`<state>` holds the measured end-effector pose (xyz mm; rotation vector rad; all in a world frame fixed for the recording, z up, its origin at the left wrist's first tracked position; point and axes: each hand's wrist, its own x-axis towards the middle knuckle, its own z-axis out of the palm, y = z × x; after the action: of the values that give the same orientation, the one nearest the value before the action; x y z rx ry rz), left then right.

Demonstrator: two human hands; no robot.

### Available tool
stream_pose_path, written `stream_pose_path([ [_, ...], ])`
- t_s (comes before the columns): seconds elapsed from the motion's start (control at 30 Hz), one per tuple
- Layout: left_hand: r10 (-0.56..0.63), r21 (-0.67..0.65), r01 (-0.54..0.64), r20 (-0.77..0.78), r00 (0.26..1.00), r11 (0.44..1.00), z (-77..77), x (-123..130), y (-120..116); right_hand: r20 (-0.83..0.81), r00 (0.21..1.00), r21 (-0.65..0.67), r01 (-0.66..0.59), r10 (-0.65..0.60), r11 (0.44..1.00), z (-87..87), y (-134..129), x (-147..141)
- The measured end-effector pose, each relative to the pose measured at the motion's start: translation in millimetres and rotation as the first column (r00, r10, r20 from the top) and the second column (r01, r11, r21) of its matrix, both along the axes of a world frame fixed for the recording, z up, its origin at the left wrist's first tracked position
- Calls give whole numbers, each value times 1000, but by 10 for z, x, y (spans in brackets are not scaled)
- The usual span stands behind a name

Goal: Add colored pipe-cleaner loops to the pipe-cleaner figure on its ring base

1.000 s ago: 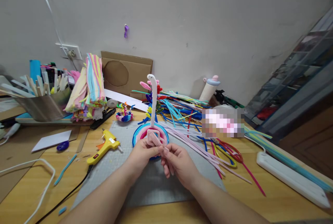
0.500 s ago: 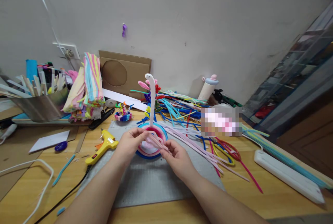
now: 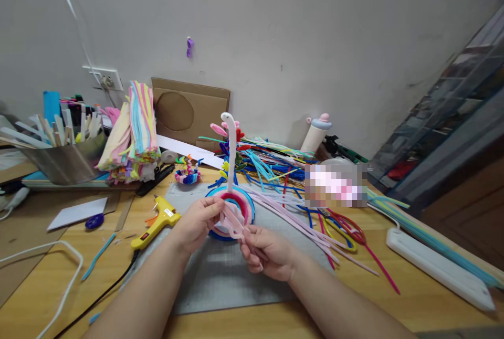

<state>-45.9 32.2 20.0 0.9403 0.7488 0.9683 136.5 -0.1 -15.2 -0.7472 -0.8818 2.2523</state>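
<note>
Pale pink pipe cleaners (image 3: 233, 219) stretch between my two hands. My left hand (image 3: 199, 221) pinches their upper left end, while my right hand (image 3: 268, 252) closes its fingers round the lower right part. Behind and below them lies a round piece coiled in blue, pink and red pipe cleaners (image 3: 249, 203), partly hidden by my hands. A white fuzzy neck-like stem (image 3: 231, 155) with a bent, eyed tip rises from its back edge. Under all this is a grey mat (image 3: 232, 286).
A yellow glue gun (image 3: 159, 221) with a black cord lies left of the mat. Loose pink pipe cleaners (image 3: 299, 221) spread to the right, near a white power strip (image 3: 437, 265). Pipe cleaner bundles (image 3: 136, 129), a metal container (image 3: 66, 163) of sticks and a bottle (image 3: 315, 134) stand behind.
My right hand has moved slightly down and turned, its fingers now wrapped round the pink strands. The strands hang more loosely between the hands. My left hand has barely shifted.
</note>
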Motion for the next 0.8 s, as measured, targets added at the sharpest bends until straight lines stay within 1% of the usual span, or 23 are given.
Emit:
stream_pose_path([
  [0.07,50,14,-50,-22,998,999,-6,-1,16,74,993,113,84,-92,990,-12,-6,-15],
  [0.1,94,25,-93,-51,994,995,-15,-1,28,118,979,191,139,-164,972,-21,-6,-24],
  [0.2,222,76,-212,-160,962,974,-58,12,60,220,902,407,262,-372,875,-55,4,-48],
  [0.23,237,93,-223,-182,954,970,-74,21,63,240,874,460,281,-423,842,-70,9,-54],
  [0.3,226,119,-206,-197,954,971,-101,45,56,266,830,532,298,-490,793,-101,15,-62],
  [0.37,200,127,-177,-205,958,976,-114,76,34,279,814,564,290,-509,773,-125,12,-64],
  [0.47,204,114,-181,-245,948,977,-97,120,-6,269,823,611,256,-500,749,-126,-4,-59],
  [0.53,211,110,-187,-271,939,976,-69,138,-25,253,825,660,234,-505,714,-99,-14,-50],
  [0.6,202,118,-174,-293,934,978,-41,137,-34,261,805,703,220,-533,676,-59,-16,-34],
  [0.67,191,133,-156,-316,929,979,-21,118,-34,283,778,722,212,-561,658,-12,-6,-10],
  [0.7,191,140,-153,-320,928,978,-16,104,-32,293,777,718,206,-557,665,12,2,5],
  [0.73,192,147,-152,-319,928,977,-15,89,-29,301,790,701,197,-535,685,36,11,20],
  [0.8,182,149,-141,-312,932,979,-24,66,-23,303,834,645,176,-461,743,83,23,45],
])
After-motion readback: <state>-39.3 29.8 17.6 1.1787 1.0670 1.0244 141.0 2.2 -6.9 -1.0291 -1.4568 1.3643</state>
